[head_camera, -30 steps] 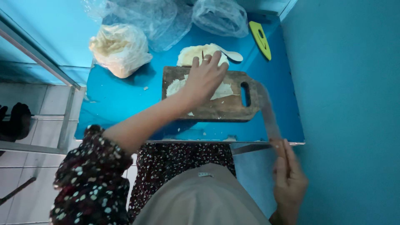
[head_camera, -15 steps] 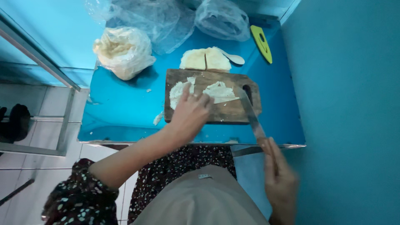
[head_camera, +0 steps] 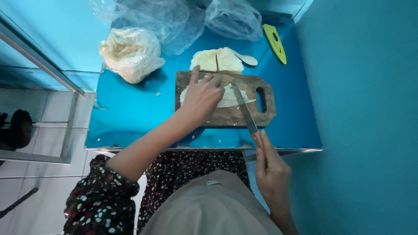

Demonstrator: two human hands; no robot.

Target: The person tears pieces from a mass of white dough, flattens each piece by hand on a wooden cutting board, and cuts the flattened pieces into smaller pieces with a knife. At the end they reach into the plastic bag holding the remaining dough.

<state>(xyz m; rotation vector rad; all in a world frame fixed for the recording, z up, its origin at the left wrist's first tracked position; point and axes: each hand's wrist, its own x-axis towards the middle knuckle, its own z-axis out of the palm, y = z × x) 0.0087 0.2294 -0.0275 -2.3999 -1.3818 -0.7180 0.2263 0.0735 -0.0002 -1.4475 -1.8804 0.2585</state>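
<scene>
A brown wooden cutting board (head_camera: 261, 114) lies on a blue table (head_camera: 130, 113). A flat pale sheet of dough (head_camera: 237, 98) lies on the board. My left hand (head_camera: 202, 96) presses flat on the dough, fingers spread. My right hand (head_camera: 270, 167) grips the handle of a long knife (head_camera: 244, 109), whose blade lies across the dough just right of my left hand. Behind the board sits a pile of cut dough pieces (head_camera: 216, 60).
A bag of pale dough (head_camera: 130, 52) sits at the back left, clear plastic bags (head_camera: 230, 17) at the back. A white spoon (head_camera: 246, 58) and a yellow-green tool (head_camera: 275, 42) lie at the back right. A blue wall (head_camera: 365, 109) stands close on the right.
The knife has swung from the board's right edge onto the dough. My left hand moved from the board's front left corner up onto the dough.
</scene>
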